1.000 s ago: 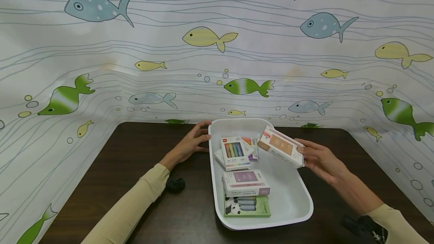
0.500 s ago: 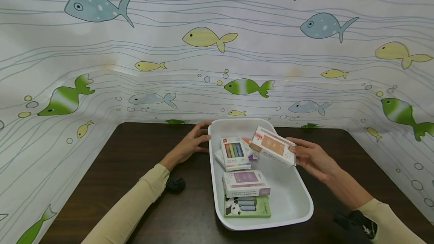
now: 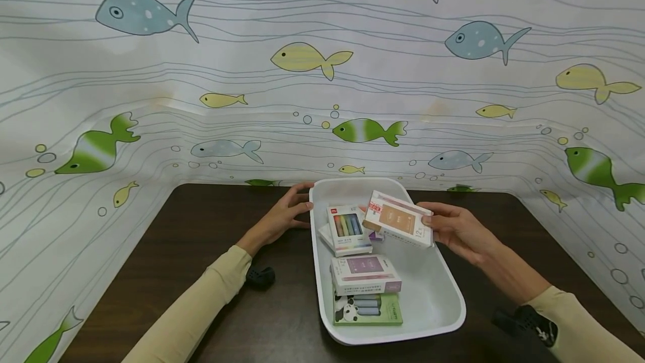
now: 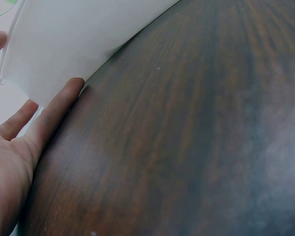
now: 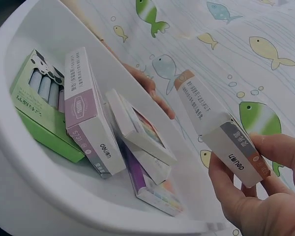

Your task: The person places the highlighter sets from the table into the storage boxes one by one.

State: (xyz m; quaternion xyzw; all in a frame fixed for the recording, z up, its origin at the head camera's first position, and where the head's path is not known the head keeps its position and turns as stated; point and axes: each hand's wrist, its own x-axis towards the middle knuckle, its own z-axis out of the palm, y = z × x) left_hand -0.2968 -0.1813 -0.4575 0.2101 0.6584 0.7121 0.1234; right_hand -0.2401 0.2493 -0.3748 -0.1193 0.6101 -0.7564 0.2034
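Note:
My right hand pinches one end of a white-and-orange cardboard box between thumb and fingers. The box is tilted above the far right part of a white plastic bin; its printed end faces the right wrist camera. Spread fingers of my left hand rest against the bin's left rim and outer wall, as the left wrist view shows along the side. Inside the bin lie a white box of coloured sticks, a white-and-purple box and a green panda box.
Under the box of coloured sticks, a purple-edged flat box is partly covered. The bin stands on a dark wooden table. A white sheet printed with fish rises behind and at both sides.
My right hand has moved left with the white-and-orange box, bringing it further over the bin and closer to the box of coloured sticks. My left hand has stayed at the rim.

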